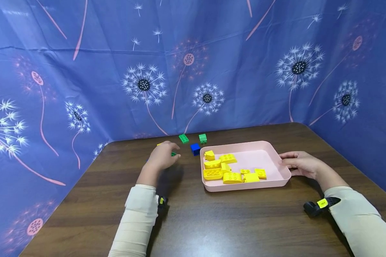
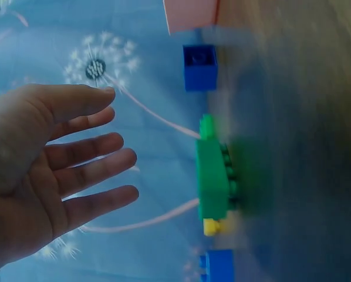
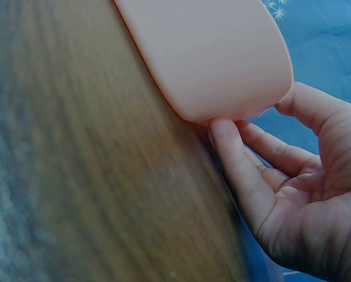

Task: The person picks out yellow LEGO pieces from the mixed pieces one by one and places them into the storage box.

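Observation:
My left hand [image 1: 162, 156] hovers at the left over loose toy building bricks, its fingers spread and nothing in them. In the left wrist view that hand [image 2: 58, 158] stands apart from a green brick [image 2: 212, 179]; a bit of yellow brick [image 2: 211, 227] peeks out beyond it. My right hand [image 1: 303, 165] holds the right end of a shallow pink tray [image 1: 271, 157]. Seen from the right wrist, one fingertip touches the tray's rim and the thumb presses low on its end wall [image 3: 222, 64]. Several yellow bricks [image 1: 232, 177] lie in the tray's left and front part.
Behind the tray's left corner stand a blue brick [image 1: 195, 149] and two green bricks, one upright [image 1: 203, 138] and one leaning [image 1: 183, 138]. Another blue brick [image 2: 219, 265] shows low in the left wrist view. A blue dandelion-print cloth [image 1: 244, 71] hangs behind the wooden table [image 1: 212, 225].

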### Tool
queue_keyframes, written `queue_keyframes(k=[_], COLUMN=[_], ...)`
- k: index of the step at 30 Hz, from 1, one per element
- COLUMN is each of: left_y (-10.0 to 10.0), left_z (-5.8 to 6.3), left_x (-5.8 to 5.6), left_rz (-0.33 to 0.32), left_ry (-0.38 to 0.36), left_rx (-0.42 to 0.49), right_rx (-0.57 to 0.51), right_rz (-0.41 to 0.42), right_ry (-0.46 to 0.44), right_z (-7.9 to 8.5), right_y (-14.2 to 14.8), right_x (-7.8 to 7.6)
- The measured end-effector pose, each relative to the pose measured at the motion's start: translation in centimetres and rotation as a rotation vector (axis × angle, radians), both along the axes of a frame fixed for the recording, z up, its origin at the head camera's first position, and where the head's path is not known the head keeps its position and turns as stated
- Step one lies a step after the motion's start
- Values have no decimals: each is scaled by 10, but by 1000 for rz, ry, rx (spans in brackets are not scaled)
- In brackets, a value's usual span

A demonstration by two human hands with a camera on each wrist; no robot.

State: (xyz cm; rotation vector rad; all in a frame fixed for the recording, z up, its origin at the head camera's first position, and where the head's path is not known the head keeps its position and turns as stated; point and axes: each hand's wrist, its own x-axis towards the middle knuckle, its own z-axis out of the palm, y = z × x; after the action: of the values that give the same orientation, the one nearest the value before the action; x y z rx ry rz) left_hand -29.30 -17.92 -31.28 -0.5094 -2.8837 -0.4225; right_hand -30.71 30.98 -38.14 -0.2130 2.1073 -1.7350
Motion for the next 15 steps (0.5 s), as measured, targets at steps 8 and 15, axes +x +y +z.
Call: queue_keyframes(k=[8,15], left_y=[-20,-30], left_z=[-14,-22], left_x=[-16,-26], left_rz=[8,53], left_ry=[-29,-32], left_rx=[64,95], right_rx=[-6,13], right_rz=[5,2], right_ry=[1,-6], right_z=[1,3], right_y=[1,-1], right_x=[-1,-2])
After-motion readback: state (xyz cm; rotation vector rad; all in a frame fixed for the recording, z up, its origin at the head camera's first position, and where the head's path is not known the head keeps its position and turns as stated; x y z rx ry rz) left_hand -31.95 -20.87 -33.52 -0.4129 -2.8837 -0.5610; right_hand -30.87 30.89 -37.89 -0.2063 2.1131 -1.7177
